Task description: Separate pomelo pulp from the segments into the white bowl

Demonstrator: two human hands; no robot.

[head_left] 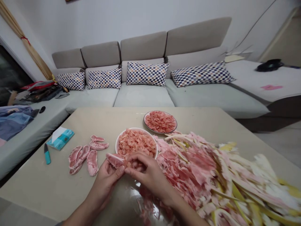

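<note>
Between my hands is a pink pomelo segment [115,160], partly covered by its pale membrane. My left hand [108,175] grips it from the left and below. My right hand [147,169] pinches at the segment's right end; a bit of pinkish flesh shows at the fingertips. Just behind my hands stands a white bowl [117,147] heaped with peeled pomelo pulp [136,141]. To the left, several unpeeled pomelo segments [92,163] lie on the table. Right of my right hand spreads a large pile of pink membranes and yellow-white rind [199,166].
A dark-rimmed plate [147,127] of pulp stands behind the bowl. On the table's left lie a turquoise-handled knife [47,155] and a blue tissue pack [61,139]. Wet scraps lie near the front edge. Beyond the table [98,117] is a grey sofa [143,95] with checkered cushions.
</note>
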